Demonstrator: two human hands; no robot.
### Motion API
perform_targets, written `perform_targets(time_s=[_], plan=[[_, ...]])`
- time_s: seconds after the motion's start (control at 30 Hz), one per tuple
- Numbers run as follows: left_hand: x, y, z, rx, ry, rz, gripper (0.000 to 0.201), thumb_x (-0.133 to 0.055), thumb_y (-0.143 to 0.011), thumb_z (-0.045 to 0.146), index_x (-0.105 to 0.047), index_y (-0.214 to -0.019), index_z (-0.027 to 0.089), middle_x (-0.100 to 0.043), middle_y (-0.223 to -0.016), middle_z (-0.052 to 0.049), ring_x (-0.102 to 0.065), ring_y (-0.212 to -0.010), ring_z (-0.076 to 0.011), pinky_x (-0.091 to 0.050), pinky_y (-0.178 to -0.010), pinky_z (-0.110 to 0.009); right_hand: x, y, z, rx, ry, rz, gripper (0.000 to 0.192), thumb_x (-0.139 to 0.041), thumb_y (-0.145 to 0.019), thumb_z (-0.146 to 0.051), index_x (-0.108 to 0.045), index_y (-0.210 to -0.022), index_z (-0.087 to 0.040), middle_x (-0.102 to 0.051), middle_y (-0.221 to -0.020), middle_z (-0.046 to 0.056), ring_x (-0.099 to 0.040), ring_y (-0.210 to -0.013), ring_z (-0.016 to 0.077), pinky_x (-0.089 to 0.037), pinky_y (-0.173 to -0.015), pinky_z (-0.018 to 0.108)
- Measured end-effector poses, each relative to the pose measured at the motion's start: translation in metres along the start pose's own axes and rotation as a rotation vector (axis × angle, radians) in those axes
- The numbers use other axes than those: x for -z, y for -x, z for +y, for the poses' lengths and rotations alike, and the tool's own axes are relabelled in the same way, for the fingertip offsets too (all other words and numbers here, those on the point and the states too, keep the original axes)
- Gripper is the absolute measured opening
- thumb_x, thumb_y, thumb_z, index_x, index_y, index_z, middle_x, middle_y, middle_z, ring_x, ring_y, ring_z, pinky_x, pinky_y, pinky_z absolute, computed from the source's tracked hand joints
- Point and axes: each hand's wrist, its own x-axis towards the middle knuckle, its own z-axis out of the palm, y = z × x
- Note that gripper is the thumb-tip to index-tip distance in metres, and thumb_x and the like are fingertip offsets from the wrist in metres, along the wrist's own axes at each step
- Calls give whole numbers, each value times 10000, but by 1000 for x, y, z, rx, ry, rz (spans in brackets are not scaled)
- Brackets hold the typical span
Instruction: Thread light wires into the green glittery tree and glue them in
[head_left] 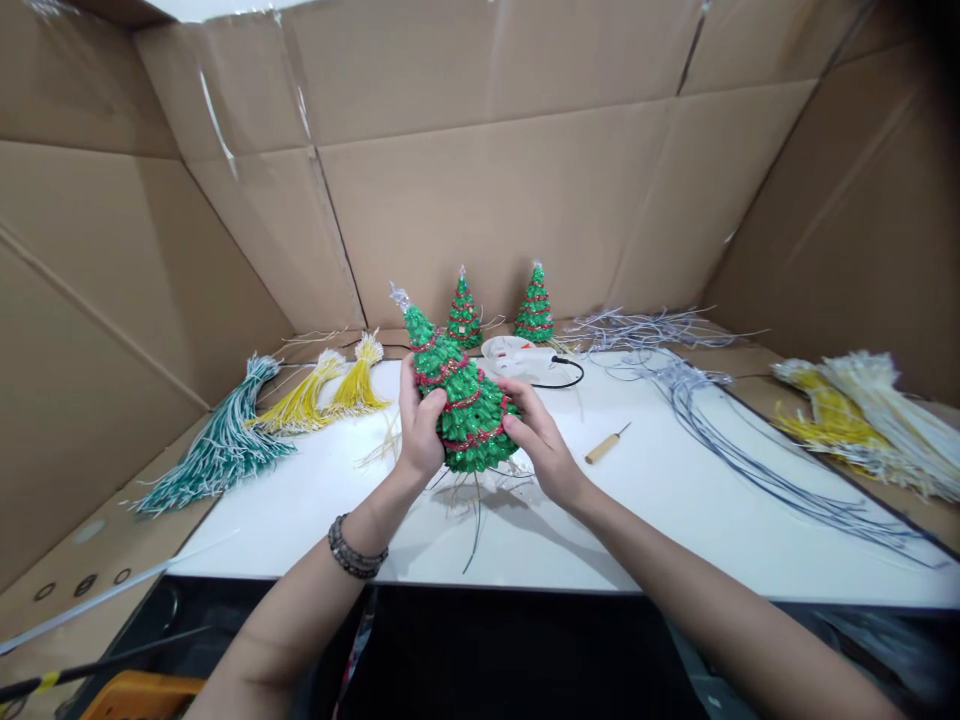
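Between my two hands, a small green Christmas tree [469,410] with red garlands and a silvery star on top is held above the white tabletop. It leans with its tip toward the left. My left hand [421,420] wraps the left side, thumb across the front. On the lower right side, my right hand [546,440] presses its fingers against the tree. Thin wires [476,510] hang from the base, one of them dark green. Right of my right hand lies an awl [606,445] with a wooden handle.
Two similar trees [463,312] [534,308] stand by the back cardboard wall [495,200]. Bundles of green wires [217,440] and yellow wires [352,380] lie left. Grey wires [720,430], yellow and white bundles [892,420] lie right. A white device [529,360] with a black cable sits behind.
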Motion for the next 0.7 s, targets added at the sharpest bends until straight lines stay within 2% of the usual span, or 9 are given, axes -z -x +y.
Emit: perform_targets(time_s=[0.23,0.5,0.7], plan=[[5,0,-5,-10,8,-48,433,-694,-733,341,-668,-1160,272,-660,-1041,-46,-602,-960,-240,-462,-912,-330,0,2,2,-12,42,-39,424,-452,-978,-441,-419,-1345,-232,-521,-1403,98,-517,-1282,240,-426,-1084,380],[2,-3,1,183,83,-64,466,-629,-619,246,-644,-1085,241,-684,-971,-17,-623,-900,-220,-482,-864,-331,-1,1,4,19,47,-39,394,-441,-999,-427,-420,-1341,-233,-499,-1425,99,-486,-1313,237,-400,-1098,379],[9,-4,-4,189,32,-139,552,-578,-602,245,-581,-1153,251,-668,-989,-10,-620,-912,-222,-481,-870,-360,-1,0,5,49,23,-48,368,-440,-1008,-429,-421,-1328,-250,-530,-1365,86,-493,-1294,232,-391,-1107,396]])
